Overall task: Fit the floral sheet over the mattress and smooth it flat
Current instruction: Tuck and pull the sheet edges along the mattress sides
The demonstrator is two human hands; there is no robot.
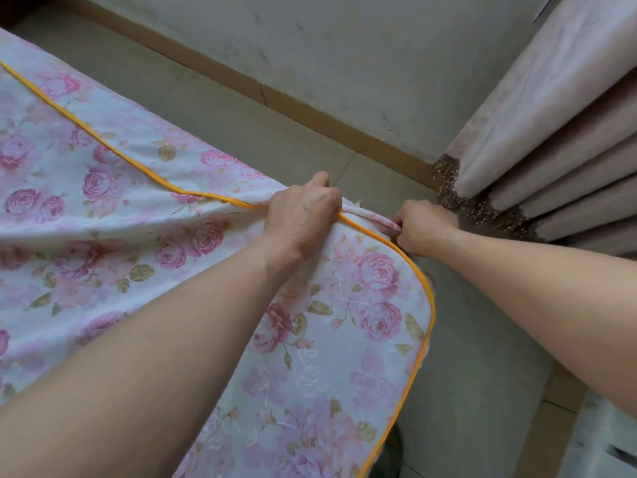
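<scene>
Floral sheet (pixel 103 215), pink roses on white, edged with orange piping (pixel 418 281). Head view, the only view: sheet spreads leftward and toward the person from both hands, draped over the mattress, which is itself hidden beneath. Long axis runs from the far left toward the rounded corner at the hands. Left hand (pixel 305 210), fingers curled, grips a bunched fold at the piping. Right hand (pixel 425 227), just beside it and nearer the corner, pinches the rolled sheet edge. Hands close but apart, both clamped on cloth. Slack creases fan away left of the left hand. Judged: corner not yet seated; smoothing remains. Curtain (pixel 551 132) hangs beyond the right hand; tiled floor (pixel 482 339) lies below it.
</scene>
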